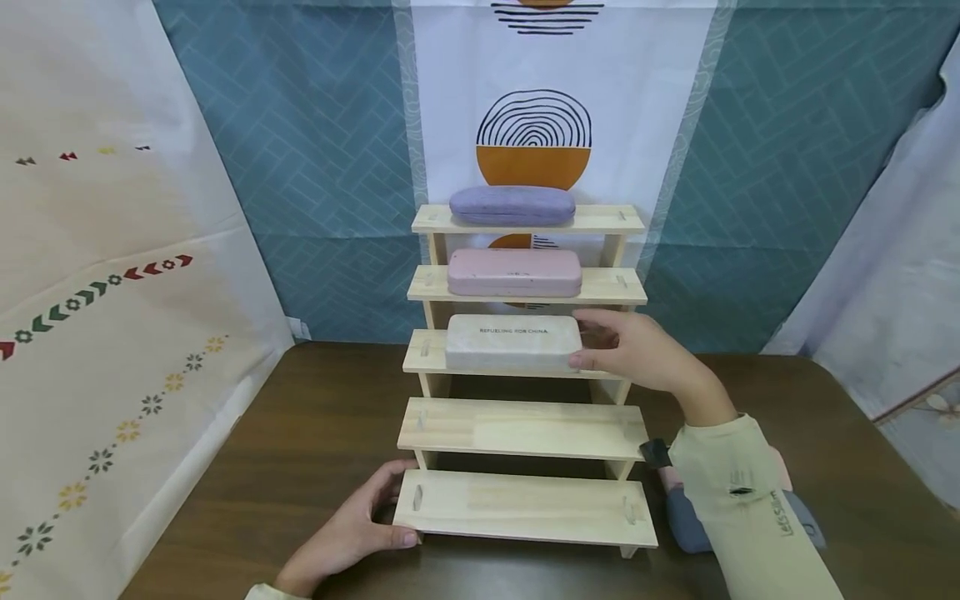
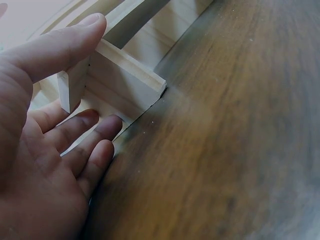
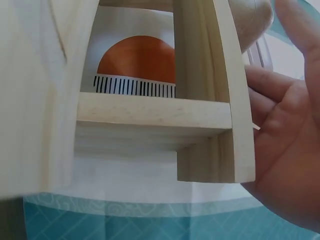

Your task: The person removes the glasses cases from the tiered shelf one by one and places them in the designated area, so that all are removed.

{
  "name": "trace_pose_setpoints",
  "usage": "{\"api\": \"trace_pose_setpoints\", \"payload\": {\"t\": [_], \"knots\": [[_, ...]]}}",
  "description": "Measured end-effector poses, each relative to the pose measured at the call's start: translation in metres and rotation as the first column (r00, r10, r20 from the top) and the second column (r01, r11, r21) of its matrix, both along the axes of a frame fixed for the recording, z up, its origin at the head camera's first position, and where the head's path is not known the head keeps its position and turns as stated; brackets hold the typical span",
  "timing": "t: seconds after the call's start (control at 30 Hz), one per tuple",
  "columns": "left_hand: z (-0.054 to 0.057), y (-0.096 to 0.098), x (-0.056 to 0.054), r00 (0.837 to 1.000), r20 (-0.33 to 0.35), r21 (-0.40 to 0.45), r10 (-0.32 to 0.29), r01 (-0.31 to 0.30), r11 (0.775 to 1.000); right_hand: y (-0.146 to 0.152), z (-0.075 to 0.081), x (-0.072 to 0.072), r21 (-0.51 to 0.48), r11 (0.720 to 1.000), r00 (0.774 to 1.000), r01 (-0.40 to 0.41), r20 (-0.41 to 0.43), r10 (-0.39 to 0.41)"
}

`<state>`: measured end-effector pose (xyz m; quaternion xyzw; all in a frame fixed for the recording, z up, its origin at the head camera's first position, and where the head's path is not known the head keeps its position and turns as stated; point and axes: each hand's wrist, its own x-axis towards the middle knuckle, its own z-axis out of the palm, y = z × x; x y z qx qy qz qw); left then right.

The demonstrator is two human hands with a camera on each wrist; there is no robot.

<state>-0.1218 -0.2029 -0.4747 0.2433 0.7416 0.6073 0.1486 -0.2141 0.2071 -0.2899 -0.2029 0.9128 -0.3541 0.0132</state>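
Observation:
A stepped wooden shelf rack (image 1: 525,429) stands on the dark wood table. My right hand (image 1: 641,354) holds the right end of a white glasses case (image 1: 513,342) at the middle step, thumb in front and fingers behind. In the right wrist view, part of this hand (image 3: 290,130) shows beside the rack's wooden frame. At the lowest step, my left hand (image 1: 356,517) grips the left end of the rack. The left wrist view has its thumb over the board and its fingers around the side support (image 2: 115,82). The two lowest boards carry nothing.
A purple glasses case (image 1: 512,206) lies on the top step, a pink glasses case (image 1: 514,273) on the one below. Right of the rack, partly under my right sleeve, are a dark blue case (image 1: 686,523) and some pink item. Patterned cloth (image 1: 337,167) hangs behind.

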Motion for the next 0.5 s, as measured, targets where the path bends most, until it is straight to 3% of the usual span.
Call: {"api": "trace_pose_setpoints", "payload": {"t": [0.2, 0.33, 0.5], "knots": [[0.0022, 0.0006, -0.0005, 0.999, 0.031, -0.026, 0.024, -0.023, 0.999, -0.0062, -0.0007, 0.0003, 0.037, 0.999, 1.000, -0.016, -0.011, 0.017], [0.0012, 0.0008, -0.0004, 1.000, 0.018, -0.020, 0.010, -0.010, 1.000, -0.0071, -0.0035, -0.0007, 0.042, 0.999, 1.000, -0.020, -0.005, 0.021], [0.0002, 0.0000, -0.0001, 1.000, 0.005, -0.023, 0.011, -0.011, 1.000, -0.0079, -0.0048, -0.0010, -0.006, 0.999, 0.999, -0.045, -0.008, 0.045]]}}
